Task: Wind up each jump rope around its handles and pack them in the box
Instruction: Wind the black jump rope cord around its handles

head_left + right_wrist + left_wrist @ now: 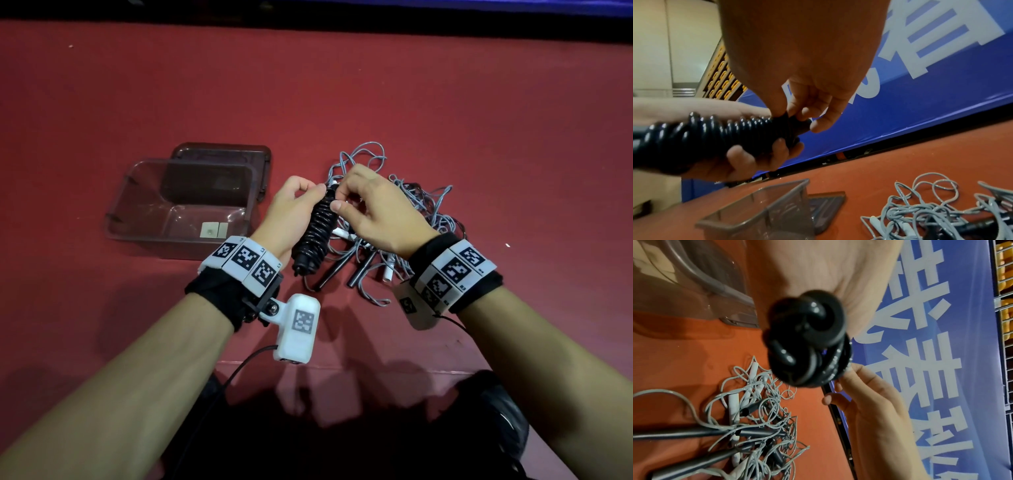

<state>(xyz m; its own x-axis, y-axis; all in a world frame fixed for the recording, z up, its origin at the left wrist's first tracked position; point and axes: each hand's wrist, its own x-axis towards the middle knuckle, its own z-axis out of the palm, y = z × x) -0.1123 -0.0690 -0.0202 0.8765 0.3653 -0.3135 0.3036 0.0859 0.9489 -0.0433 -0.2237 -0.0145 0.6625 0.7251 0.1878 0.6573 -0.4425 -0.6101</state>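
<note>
A black jump rope [313,233] [807,337] [701,134] is coiled tightly round its handles. My left hand [291,212] [748,157] grips this bundle above the red table. At the bundle's far end my right hand [363,205] [807,104] [865,395] pinches the last bit of rope with thumb and fingers. Left of the hands stands the clear plastic box [144,212] [760,209] [694,285], open, with only a small label on its floor. Beneath the right hand a tangled pile of grey ropes [421,205] [760,426] [937,211] lies with dark and white handles.
The box's lid [222,154] [828,204] lies flat behind the box. A blue banner with white characters [931,353] [941,81] runs along the table's far edge. The table's front edge [342,368] is close to my body.
</note>
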